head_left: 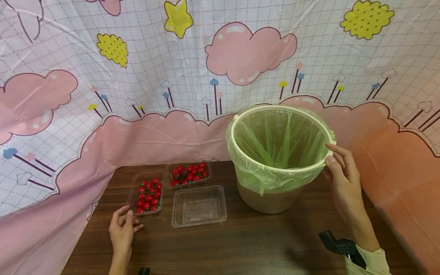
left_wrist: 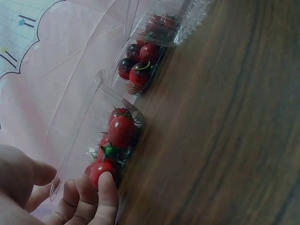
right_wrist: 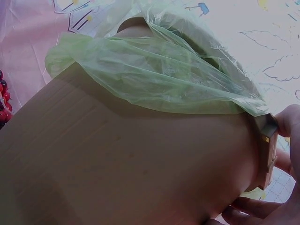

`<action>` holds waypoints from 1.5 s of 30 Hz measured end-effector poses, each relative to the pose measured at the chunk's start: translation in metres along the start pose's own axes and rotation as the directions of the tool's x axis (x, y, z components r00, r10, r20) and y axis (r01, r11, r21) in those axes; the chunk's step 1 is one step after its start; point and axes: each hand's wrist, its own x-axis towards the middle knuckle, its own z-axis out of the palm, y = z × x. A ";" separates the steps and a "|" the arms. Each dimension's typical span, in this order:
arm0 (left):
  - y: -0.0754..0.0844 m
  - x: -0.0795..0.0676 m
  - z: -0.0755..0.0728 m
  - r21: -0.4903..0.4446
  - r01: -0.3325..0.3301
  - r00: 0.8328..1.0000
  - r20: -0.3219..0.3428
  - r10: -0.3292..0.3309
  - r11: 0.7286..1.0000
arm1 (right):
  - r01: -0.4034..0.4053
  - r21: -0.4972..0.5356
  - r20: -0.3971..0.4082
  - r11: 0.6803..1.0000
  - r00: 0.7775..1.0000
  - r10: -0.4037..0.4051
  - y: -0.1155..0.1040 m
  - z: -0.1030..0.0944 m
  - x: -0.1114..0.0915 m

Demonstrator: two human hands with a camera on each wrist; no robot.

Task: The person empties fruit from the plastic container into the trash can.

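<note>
My right hand (head_left: 345, 179) grips the white rim (head_left: 330, 142) of a beige bin (head_left: 271, 196), thumb at the edge and fingers around its right side. A thin green bag (head_left: 278, 173) lines the bin and folds over its outside. In the left wrist view, my left hand (left_wrist: 51, 201) pinches the near corner of a clear plastic tray (left_wrist: 75, 126) between thumb and finger, with other fingertips against its wall. Red cherry tomatoes (head_left: 148, 196) with green stems lie in that tray. In the right wrist view, the right fingers (right_wrist: 253, 208) reach below the bin's rim.
Another clear tray of cherry tomatoes (head_left: 190, 173) stands behind, close to the left tray. An empty clear tray (head_left: 199, 206) sits between the left tray and the bin. All stand on a dark wooden table (head_left: 220, 248), with a patterned cloth (head_left: 178, 137) hanging behind and at the sides.
</note>
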 end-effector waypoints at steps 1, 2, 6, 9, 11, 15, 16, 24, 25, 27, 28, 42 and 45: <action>0.000 0.000 0.000 0.000 -0.002 1.000 -0.006 0.002 1.000 | -0.001 0.001 0.000 1.000 1.000 0.001 0.000 0.000 0.000; 0.001 0.001 0.001 0.007 -0.004 1.000 -0.012 0.004 1.000 | -0.001 0.000 -0.002 1.000 1.000 0.001 0.000 0.000 0.000; 0.002 0.003 0.001 -0.005 -0.013 0.999 -0.049 0.013 1.000 | -0.011 -0.011 -0.006 1.000 1.000 0.011 0.000 0.000 -0.001; 0.001 0.005 0.001 -0.051 -0.030 0.995 -0.094 0.025 0.998 | -0.020 -0.018 -0.009 1.000 1.000 0.020 0.000 0.000 -0.001; 0.000 0.005 0.001 -0.083 -0.048 0.992 -0.123 0.037 0.995 | -0.022 -0.020 -0.010 1.000 1.000 0.022 0.000 0.000 -0.001; -0.003 0.008 0.000 -0.144 -0.094 0.984 -0.161 0.070 0.985 | -0.017 -0.015 -0.013 1.000 1.000 0.017 0.000 0.000 -0.001; -0.004 0.009 -0.001 -0.154 -0.104 0.983 -0.168 0.078 0.983 | -0.015 -0.009 -0.013 1.000 1.000 0.015 -0.001 0.000 -0.001; -0.003 0.010 -0.009 -0.204 -0.160 0.968 -0.224 0.113 0.966 | -0.012 -0.001 -0.001 1.000 1.000 0.012 -0.001 0.001 -0.001; -0.002 0.009 -0.010 -0.202 -0.167 0.966 -0.229 0.119 0.965 | -0.012 -0.001 -0.002 1.000 1.000 0.012 -0.001 0.001 -0.001; 0.002 0.007 -0.011 -0.202 -0.179 0.962 -0.240 0.128 0.963 | -0.013 -0.002 -0.002 1.000 1.000 0.013 -0.001 0.001 0.000; 0.005 0.005 -0.011 -0.208 -0.181 0.961 -0.246 0.128 0.961 | -0.014 -0.001 -0.002 1.000 1.000 0.014 -0.001 0.001 0.000; 0.056 -0.016 -0.007 -0.229 -0.250 0.959 -0.192 0.208 0.941 | -0.003 0.025 -0.001 1.000 1.000 0.003 0.000 0.001 -0.001; 0.068 -0.019 -0.003 -0.228 -0.259 0.959 -0.179 0.222 0.938 | -0.003 0.032 0.001 0.999 1.000 0.003 0.000 0.001 0.000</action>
